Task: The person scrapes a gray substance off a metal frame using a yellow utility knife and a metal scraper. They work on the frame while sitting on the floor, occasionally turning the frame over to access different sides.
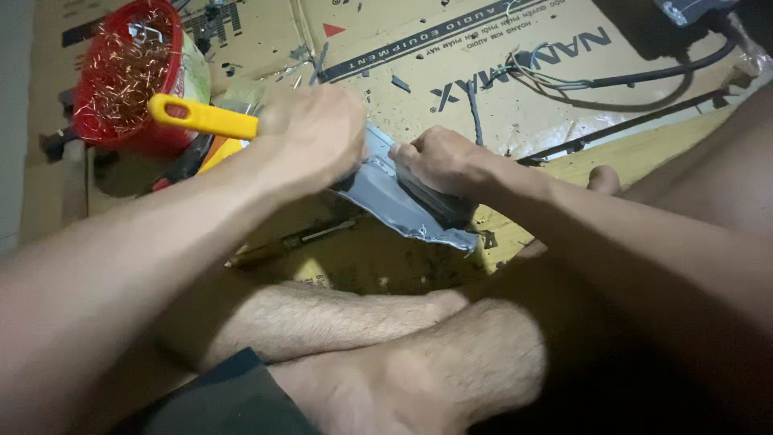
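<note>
Grey crumpled metal sheet looks stiff, sharp-edged — we grip it in our right hand. Our left hand is clenched on a yellow-handled tool.

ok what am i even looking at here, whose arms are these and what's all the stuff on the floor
There is one picture, taken by a camera worn on a person's head and looking down. The arms and crossed legs are that person's own; they sit on flattened cardboard spread over the floor.

The left hand grips a tool with a yellow handle; its working end is hidden behind the hand. The right hand clamps down on a grey, crumpled strip that looks like cable sheathing or foil.

At the upper left stands a red basket full of thin copper wire. At the upper right lies a black cable with loose wires fanning from its end. Small scraps dot the cardboard.
</note>
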